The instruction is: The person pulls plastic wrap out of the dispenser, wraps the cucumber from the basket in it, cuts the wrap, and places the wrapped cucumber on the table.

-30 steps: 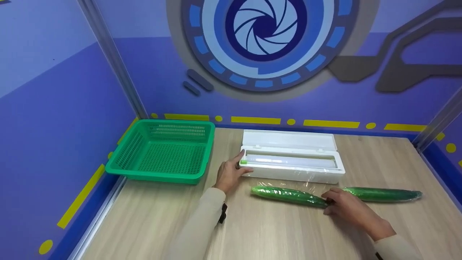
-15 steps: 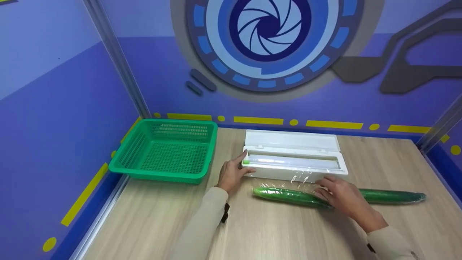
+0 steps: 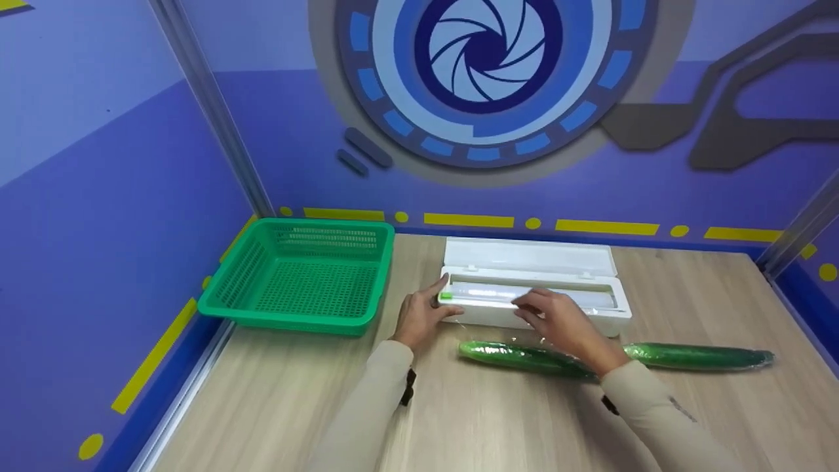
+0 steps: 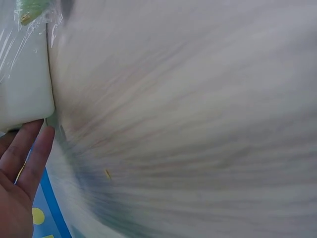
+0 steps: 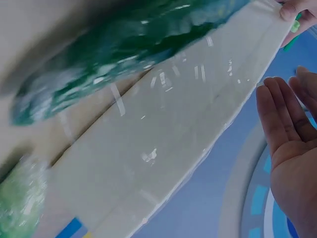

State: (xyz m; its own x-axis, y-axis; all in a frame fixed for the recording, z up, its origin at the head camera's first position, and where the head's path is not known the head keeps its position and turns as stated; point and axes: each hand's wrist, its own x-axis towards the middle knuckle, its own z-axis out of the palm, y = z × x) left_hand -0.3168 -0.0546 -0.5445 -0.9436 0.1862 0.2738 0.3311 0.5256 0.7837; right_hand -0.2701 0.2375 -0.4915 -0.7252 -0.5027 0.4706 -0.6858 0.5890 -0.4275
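Note:
A white cling film box (image 3: 478, 316) stands with its lid (image 3: 531, 255) folded back, showing the film roll (image 3: 482, 292) inside. My left hand (image 3: 418, 319) holds its left end, thumb on the front face beneath the green slider (image 3: 446, 295). Fingers reach round that end in the left wrist view. Over the box's front edge is my right hand (image 3: 569, 328), its fingertips right at the cutting rail; the right wrist view shows those fingers extended. Clear film runs from the box over a cucumber (image 3: 501, 354) lying before it. A second film-wrapped cucumber (image 3: 704, 356) lies to the right.
A green plastic basket (image 3: 288, 319) sits at the back left, beside the box. Behind the wooden table (image 3: 295, 406) rises a blue printed wall (image 3: 282, 144), with another panel along the left side.
My right hand has left the near cucumber's right end and moved up and left to the box's front edge. The left hand keeps its hold on the box.

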